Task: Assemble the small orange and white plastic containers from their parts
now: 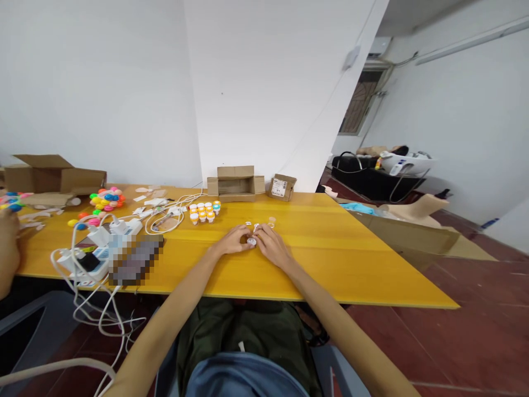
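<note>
A small, round, whitish piece is held in the left hand at the yellow wooden table. It is closely flanked by the curled right hand; whether anything is grasped there cannot be told. Small white-and-orange containers are grouped beyond, leftward.
</note>
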A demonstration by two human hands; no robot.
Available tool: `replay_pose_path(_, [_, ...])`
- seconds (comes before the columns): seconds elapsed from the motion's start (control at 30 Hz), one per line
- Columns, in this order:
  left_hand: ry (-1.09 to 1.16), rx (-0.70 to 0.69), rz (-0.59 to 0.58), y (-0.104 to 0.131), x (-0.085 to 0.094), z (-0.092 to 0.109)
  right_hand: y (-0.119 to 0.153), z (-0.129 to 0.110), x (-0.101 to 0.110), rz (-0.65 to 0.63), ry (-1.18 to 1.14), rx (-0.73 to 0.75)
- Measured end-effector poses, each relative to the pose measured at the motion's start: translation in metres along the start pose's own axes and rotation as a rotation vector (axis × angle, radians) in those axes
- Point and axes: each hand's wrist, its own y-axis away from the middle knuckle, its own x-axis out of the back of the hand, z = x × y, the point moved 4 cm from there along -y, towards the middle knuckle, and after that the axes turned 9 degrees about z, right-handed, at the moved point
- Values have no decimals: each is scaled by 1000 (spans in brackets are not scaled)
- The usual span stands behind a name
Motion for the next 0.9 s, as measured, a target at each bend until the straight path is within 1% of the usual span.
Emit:
replay_pose_path(0.17, [15,1,5,0,-1,-2,1,3,-1,-23,-18,-13])
replay_pose_path(0.43, [14,-5,4,0,0,0,-1,-1,-2,-78,-56,-19])
replay_pose_path(0.63, [8,-1,3,1,1,1,-3,1,-4,-107,-90,-41])
replay_pose_path(0.9, [-13,-1,-10,1,0,1,-3,4,-7,-158,-156,-103])
